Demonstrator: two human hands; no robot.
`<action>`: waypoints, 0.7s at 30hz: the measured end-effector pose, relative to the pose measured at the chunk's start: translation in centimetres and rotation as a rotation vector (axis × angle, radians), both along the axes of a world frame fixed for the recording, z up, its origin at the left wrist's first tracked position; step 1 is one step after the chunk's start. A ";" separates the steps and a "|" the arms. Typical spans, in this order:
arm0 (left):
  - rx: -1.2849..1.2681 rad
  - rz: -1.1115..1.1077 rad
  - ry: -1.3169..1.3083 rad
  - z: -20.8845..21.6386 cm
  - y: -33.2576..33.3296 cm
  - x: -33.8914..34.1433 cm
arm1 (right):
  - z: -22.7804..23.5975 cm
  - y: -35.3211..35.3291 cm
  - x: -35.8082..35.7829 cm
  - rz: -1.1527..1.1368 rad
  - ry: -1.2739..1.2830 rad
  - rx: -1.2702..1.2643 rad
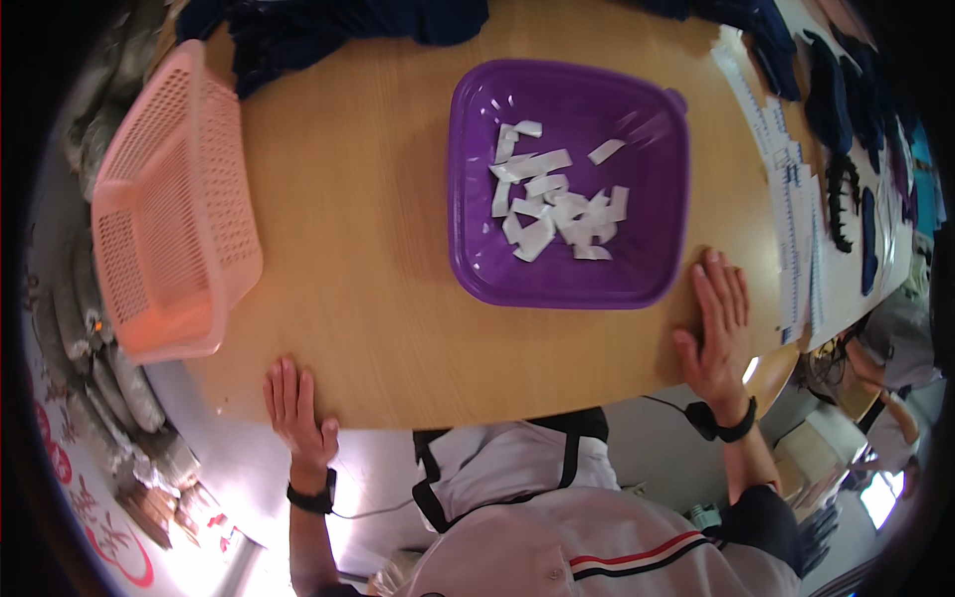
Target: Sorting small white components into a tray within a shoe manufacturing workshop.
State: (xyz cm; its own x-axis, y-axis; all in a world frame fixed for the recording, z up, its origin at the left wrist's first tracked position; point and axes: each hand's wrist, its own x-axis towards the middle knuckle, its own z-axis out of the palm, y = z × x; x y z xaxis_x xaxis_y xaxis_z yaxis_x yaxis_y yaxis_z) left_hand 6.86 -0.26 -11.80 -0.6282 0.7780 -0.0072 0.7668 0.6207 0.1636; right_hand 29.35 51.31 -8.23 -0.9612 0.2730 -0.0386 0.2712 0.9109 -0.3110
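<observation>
On the wooden table stands a purple plastic basin, roughly square with rounded corners. Several small white strips lie loose in it, mostly heaped toward its middle and left. My right hand rests palm down on the table just right of the basin's near corner, fingers stretched out and holding nothing. At the table's near left edge my left hand lies flat with its fingers extended, also without anything in it. A pink perforated basket is tipped toward the left table edge, beyond my left hand.
Dark blue cloth is bunched along the far edge. Printed paper sheets lie along the right side, with dark cloth pieces past them. Wrapped bundles are stacked left of the table. Another person is at the far right.
</observation>
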 end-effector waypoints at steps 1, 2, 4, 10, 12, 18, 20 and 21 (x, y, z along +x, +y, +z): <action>0.032 0.021 0.004 0.0 -0.2 0.3 | -0.5 -1.0 -0.2 -0.013 0.000 0.003; 0.073 0.049 0.006 -0.2 0.0 0.4 | -0.7 -1.6 -0.2 -0.058 0.006 0.041; 0.083 0.064 -0.022 0.5 0.6 0.3 | -0.9 -2.4 -0.1 -0.116 -0.011 0.089; 0.143 0.258 -0.074 0.3 1.8 0.6 | -1.7 -3.5 0.4 -0.161 0.007 0.097; 0.163 0.215 -0.021 0.0 2.3 0.2 | -1.5 -3.8 0.6 -0.202 -0.032 0.091; 0.183 0.277 -0.058 -0.8 2.8 0.2 | -3.1 -3.6 8.8 -0.306 0.084 -0.086; 0.139 0.267 -0.060 0.1 2.4 0.1 | -2.5 -3.6 10.4 -0.357 -0.006 -0.076; 0.139 0.260 -0.062 -0.5 1.9 -0.1 | -2.2 -3.5 9.6 -0.347 -0.015 -0.048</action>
State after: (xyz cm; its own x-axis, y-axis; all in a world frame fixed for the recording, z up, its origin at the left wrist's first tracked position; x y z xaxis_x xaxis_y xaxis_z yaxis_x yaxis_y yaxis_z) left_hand 6.75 1.60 -12.34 -0.8084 0.5871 0.0438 0.5708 0.7633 0.3026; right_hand 39.00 47.80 -10.42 -0.8107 0.5809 -0.0729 0.5671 0.7480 -0.3448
